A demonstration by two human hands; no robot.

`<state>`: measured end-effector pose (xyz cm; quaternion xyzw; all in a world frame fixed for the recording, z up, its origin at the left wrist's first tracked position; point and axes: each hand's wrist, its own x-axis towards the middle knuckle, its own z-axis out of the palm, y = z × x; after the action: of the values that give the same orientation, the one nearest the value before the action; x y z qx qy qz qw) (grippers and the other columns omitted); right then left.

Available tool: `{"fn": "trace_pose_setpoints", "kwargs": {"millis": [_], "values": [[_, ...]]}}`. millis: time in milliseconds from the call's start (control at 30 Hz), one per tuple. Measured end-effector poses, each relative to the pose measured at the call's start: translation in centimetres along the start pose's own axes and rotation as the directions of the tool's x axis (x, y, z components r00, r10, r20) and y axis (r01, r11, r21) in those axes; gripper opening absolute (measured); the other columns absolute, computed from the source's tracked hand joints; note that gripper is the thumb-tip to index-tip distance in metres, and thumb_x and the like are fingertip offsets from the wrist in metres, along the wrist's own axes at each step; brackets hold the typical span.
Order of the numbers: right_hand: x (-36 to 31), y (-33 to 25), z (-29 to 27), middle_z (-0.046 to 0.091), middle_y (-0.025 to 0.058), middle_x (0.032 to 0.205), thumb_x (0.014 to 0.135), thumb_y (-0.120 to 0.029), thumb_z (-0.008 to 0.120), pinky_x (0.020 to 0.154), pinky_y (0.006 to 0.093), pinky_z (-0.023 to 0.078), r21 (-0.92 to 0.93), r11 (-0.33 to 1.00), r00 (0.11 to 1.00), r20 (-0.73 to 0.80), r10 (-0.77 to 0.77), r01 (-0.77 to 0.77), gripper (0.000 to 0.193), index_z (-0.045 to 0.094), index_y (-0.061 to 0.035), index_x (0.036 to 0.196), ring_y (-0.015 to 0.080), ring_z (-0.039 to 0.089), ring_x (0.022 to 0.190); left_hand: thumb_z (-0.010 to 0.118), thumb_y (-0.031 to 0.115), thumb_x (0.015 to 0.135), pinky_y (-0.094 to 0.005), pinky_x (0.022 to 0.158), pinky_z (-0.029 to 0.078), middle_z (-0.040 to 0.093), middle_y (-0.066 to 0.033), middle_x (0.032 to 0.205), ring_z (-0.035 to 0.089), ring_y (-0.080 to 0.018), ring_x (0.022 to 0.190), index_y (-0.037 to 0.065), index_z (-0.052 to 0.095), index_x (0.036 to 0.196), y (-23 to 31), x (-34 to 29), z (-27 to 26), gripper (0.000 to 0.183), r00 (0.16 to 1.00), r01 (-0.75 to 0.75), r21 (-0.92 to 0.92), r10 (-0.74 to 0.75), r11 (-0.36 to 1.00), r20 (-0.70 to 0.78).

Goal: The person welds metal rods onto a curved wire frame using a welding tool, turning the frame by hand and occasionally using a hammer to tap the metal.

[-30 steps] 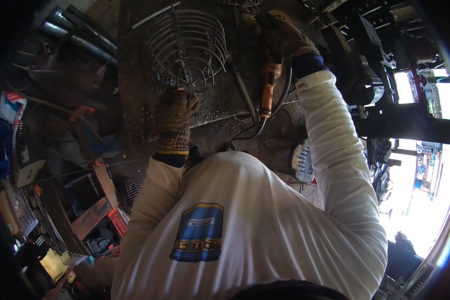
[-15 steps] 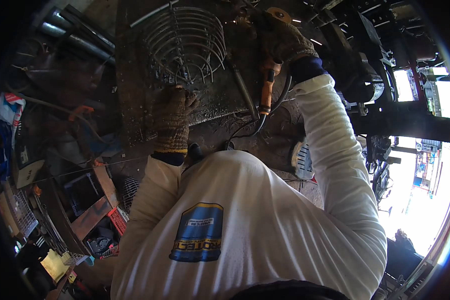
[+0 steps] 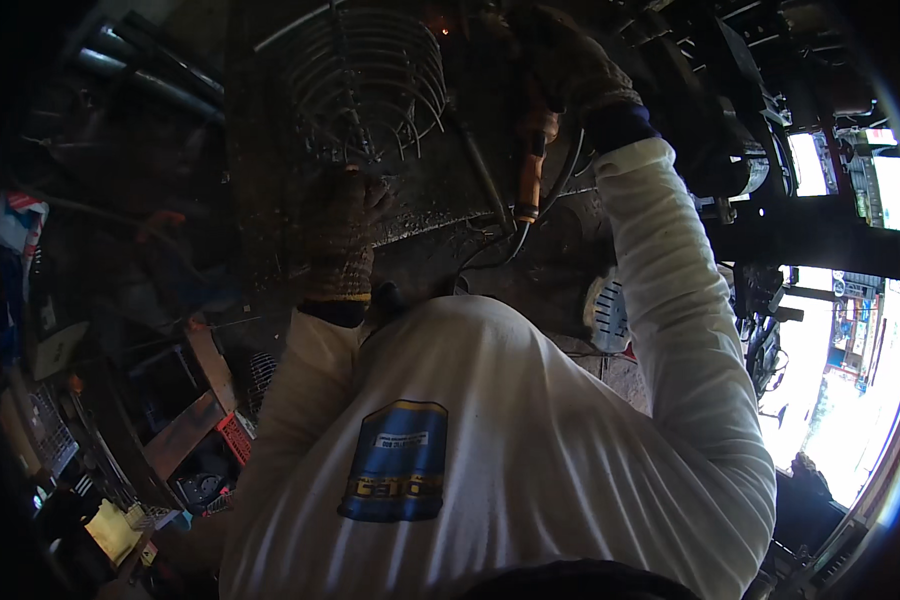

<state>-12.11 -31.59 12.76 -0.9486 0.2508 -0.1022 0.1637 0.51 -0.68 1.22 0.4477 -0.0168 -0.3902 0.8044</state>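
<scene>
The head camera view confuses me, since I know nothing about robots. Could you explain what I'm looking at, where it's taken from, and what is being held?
There is no robot here: a person is working with their own two hands. A wide camera on their head looks down, so their white shirt fills the lower part, and straight edges bend near the rim.

Both hands wear brown knitted gloves. The right hand grips an orange-handled power tool with a cord at its lower end. The left hand is at the near end of a curved metal rod frame; whether it touches is too dark to tell.

The frame lies on a dark work surface, near a metal tube. A small orange glow shows near the top.
</scene>
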Motion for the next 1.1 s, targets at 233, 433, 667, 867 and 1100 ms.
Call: {"fn": "trace_pose_setpoints", "kwargs": {"millis": [233, 433, 667, 867, 1100], "values": [[-0.1, -0.1, 0.5, 0.06, 0.0136, 0.125, 0.094, -0.022, 0.058, 0.099, 0.0353, 0.05, -0.023, 1.0, 0.999, -0.032, -0.017, 0.016, 0.041, 0.052, -0.0074, 0.133, 0.0291, 0.061, 0.112, 0.071, 0.011, 0.089, -0.0459, 0.082, 0.06, 0.067, -0.0089, 0.1, 0.068, -0.0233, 0.085, 0.005, 0.06, 0.115, 0.2, -0.2, 0.3, 0.028, 0.999, -0.005, 0.029, 0.006, 1.0, -0.034], [-0.7, 0.3, 0.8, 0.061, 0.0147, 0.123, 0.094, -0.021, 0.058, 0.099, 0.0359, 0.049, -0.041, 0.999, 0.997, -0.072, -0.011, 0.008, 0.039, 0.054, -0.0068, 0.13, 0.0311, 0.061, 0.112, 0.072, 0.012, 0.089, -0.0458, 0.082, 0.06, 0.067, -0.0092, 0.101, 0.068, -0.0233, 0.086, 0.005, 0.06, 0.115, 0.5, -0.8, 1.2, 0.029, 0.991, 0.034, 0.158, -0.013, 0.987, -0.131], [-2.3, -0.4, 0.2, 0.061, 0.016, 0.122, 0.093, -0.02, 0.059, 0.1, 0.0366, 0.049, -0.17, 0.983, 0.984, -0.151, -0.091, 0.065, 0.037, 0.056, -0.006, 0.127, 0.0335, 0.061, 0.111, 0.065, 0.009, 0.092, -0.0458, 0.077, 0.059, 0.066, -0.0124, 0.091, 0.068, -0.03, 0.079, 0.005, 0.062, 0.107, -0.6, 0.5, -1.7, 0.016, 0.982, 0.056, -0.193, -0.02, 0.98, 0.186], [-6.8, 0.8, -1.1, 0.061, 0.0172, 0.121, 0.092, -0.019, 0.059, 0.101, 0.0373, 0.049, -0.771, 0.629, 0.869, -0.24, -0.433, 0.101, 0.035, 0.058, -0.0054, 0.124, 0.0355, 0.061, 0.111, 0.067, 0.012, 0.092, -0.0451, 0.078, 0.059, 0.067, -0.0101, 0.093, 0.068, -0.0274, 0.082, 0.005, 0.063, 0.107, -0.4, -0.4, 0.0, 0.017, 0.999, -0.006, -0.068, 0.009, 0.998, 0.051], [-16.6, -2.4, -3.2, 0.061, 0.0193, 0.124, 0.091, -0.021, 0.065, 0.094, 0.039, 0.051, -0.01, 0.997, 0.947, -0.314, 0.064, -0.071, 0.05, 0.051, 0.0041, 0.132, 0.0354, 0.061, 0.112, 0.068, 0.015, 0.092, -0.0443, 0.081, 0.058, 0.067, -0.0074, 0.094, 0.068, -0.0244, 0.085, 0.006, 0.064, 0.107, -0.7, 0.4, 0.5, 0.018, 0.999, -0.049, -0.046, 0.049, 0.998, 0.004]]}}
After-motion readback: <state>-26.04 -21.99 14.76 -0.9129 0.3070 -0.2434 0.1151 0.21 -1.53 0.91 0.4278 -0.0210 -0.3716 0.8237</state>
